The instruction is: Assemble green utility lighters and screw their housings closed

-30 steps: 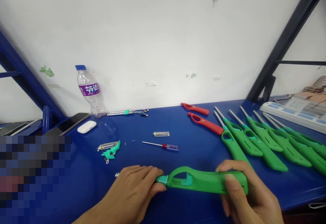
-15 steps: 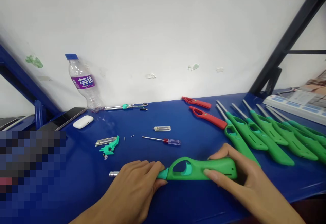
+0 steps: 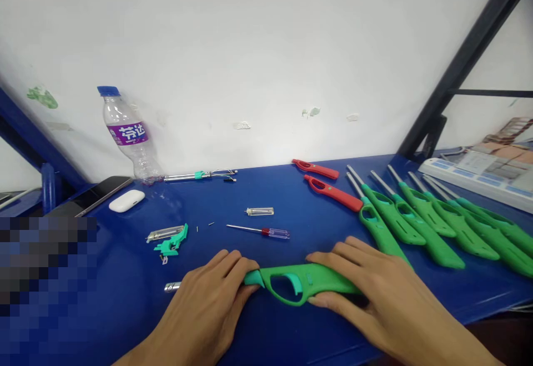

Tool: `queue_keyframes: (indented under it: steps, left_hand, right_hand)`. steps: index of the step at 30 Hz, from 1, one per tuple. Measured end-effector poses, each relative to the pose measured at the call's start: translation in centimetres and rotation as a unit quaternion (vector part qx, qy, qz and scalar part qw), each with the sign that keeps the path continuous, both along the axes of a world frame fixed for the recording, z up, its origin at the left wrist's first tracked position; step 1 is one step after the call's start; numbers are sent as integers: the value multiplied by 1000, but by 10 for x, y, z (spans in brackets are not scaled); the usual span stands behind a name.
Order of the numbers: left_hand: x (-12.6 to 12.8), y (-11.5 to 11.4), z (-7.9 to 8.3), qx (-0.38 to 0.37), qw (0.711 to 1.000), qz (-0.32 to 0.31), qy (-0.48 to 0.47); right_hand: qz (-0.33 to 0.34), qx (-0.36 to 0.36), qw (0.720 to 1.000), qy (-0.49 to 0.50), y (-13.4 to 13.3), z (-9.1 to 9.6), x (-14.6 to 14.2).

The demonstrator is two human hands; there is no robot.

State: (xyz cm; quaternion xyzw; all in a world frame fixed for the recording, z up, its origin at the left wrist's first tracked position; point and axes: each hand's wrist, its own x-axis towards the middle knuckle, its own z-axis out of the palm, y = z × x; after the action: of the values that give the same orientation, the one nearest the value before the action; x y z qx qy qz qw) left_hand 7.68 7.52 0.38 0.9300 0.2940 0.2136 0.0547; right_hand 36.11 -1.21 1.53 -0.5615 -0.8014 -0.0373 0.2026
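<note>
A green long-nosed lighter [image 3: 300,282] lies across the blue bench [image 3: 312,332] in front of me, trigger loop facing me. My left hand [image 3: 208,305] is closed around its metal nozzel end, whose tip [image 3: 171,286] sticks out to the left. My right hand [image 3: 370,294] grips the handle, fingers over the top and thumb underneath.
A row of several green lighters [image 3: 425,224] and two red ones [image 3: 328,188] lies at right. A small red-handled screwdriver [image 3: 260,231], a clear part [image 3: 259,211], teal lighter pieces [image 3: 169,241], a bare lighter tube [image 3: 195,176], a water bottle [image 3: 125,135], an earbud case [image 3: 126,200] and a phone [image 3: 95,195] sit behind. A power strip [image 3: 474,180] is far right.
The lighter has been rolled over, its trigger loop now facing me, and lowered onto the bench. My right hand slid from the handle's end to lie over its middle.
</note>
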Motion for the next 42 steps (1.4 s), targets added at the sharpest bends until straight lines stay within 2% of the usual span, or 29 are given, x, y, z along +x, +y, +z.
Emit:
queue_keyframes:
  steps: [4,8,11,16,22,27,29,33,38,42]
  left_hand:
    - [-2,1,-1,-19,1000,14,-5]
    - [2,3,1,-54,997,11,44]
    - [6,4,10,-53,991,-13,119]
    - [12,6,32,-81,969,-53,227]
    - [15,11,41,-101,967,-50,230]
    - [9,17,38,-117,969,-54,209]
    - [8,17,37,-117,972,-48,198]
    - [9,16,38,-121,973,-41,191]
    - [12,13,40,-119,971,-50,200]
    - [11,11,38,-110,971,-64,201]
  right_hand:
    - [11,-9,1000,-14,1,1,-9]
    - [26,-4,1000,-9,5,-2,2]
    - [35,-10,999,-2,8,-4,11]
    - [76,46,996,5,8,-7,12]
    - [90,73,993,-4,14,-3,6]
    - [114,158,979,-63,16,4,-9]
    - [113,170,976,-70,14,6,-15]
    - [88,109,990,3,13,9,-20]
    - [63,-37,987,145,17,7,-16]
    - [33,-40,983,176,17,2,-16]
